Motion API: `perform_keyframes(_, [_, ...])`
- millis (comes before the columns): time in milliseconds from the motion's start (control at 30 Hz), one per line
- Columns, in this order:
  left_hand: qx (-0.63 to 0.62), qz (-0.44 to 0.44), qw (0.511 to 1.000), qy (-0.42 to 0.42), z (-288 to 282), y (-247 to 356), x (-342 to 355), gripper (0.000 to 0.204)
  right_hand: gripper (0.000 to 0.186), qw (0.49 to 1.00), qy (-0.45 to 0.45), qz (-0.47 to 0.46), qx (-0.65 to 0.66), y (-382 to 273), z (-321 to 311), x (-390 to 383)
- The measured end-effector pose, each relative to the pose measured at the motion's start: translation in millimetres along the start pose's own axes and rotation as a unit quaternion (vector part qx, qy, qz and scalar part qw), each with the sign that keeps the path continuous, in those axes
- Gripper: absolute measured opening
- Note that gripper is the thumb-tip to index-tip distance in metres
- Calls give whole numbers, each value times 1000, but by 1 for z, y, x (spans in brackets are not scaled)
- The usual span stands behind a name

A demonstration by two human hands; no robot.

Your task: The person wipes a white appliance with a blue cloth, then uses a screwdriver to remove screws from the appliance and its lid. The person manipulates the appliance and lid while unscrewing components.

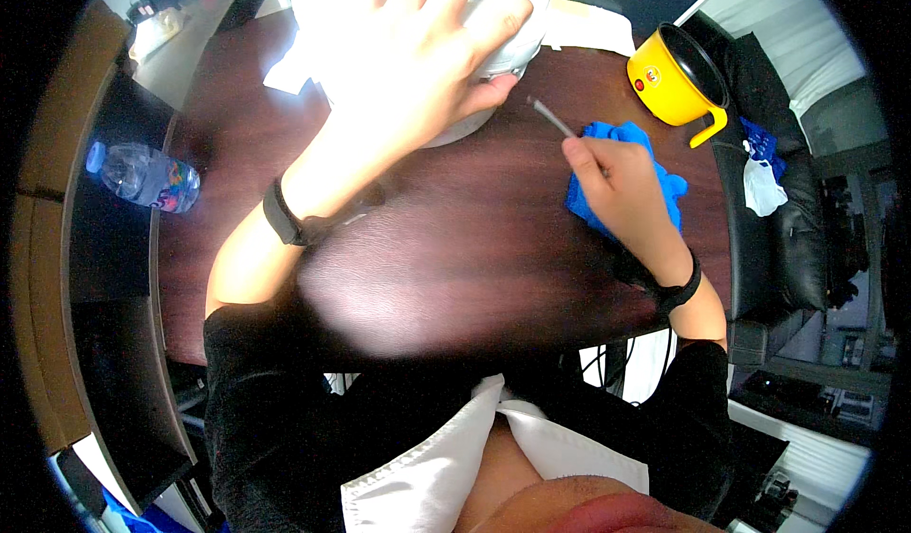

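1. Dark reddish-brown wooden table.
2. White rounded object, perhaps plastic, glare-washed, at the far side; left hand, fingers splayed, likely steadies it.
3. Crumpled blue cloth beneath right hand.
4. Slim grey rod, pinched in that hand, apparently for control.

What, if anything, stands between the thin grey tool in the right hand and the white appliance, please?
In this view, the thumb of the left hand, at the right of the white appliance, lies in line with the thin grey tool; nothing else visible intervenes.
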State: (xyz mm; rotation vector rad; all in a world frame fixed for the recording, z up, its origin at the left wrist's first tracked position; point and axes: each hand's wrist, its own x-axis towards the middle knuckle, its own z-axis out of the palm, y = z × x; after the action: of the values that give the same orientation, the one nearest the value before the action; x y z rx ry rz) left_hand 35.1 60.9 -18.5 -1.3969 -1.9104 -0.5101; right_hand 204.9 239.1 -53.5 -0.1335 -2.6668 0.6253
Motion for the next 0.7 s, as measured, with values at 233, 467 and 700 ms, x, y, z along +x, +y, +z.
perform_keyframes(233, [12,2,1000,-11,4,0,0,62,47,989,29,-3,-145,-5,-12,14])
perform_keyframes(467, [13,7,1000,-8,2,0,0,61,49,984,30,-7,-178,-3,-12,17])
perform_keyframes(700, [7,1,1000,-14,1,-1,1,61,49,983,17,-9,-184,-7,-15,20])
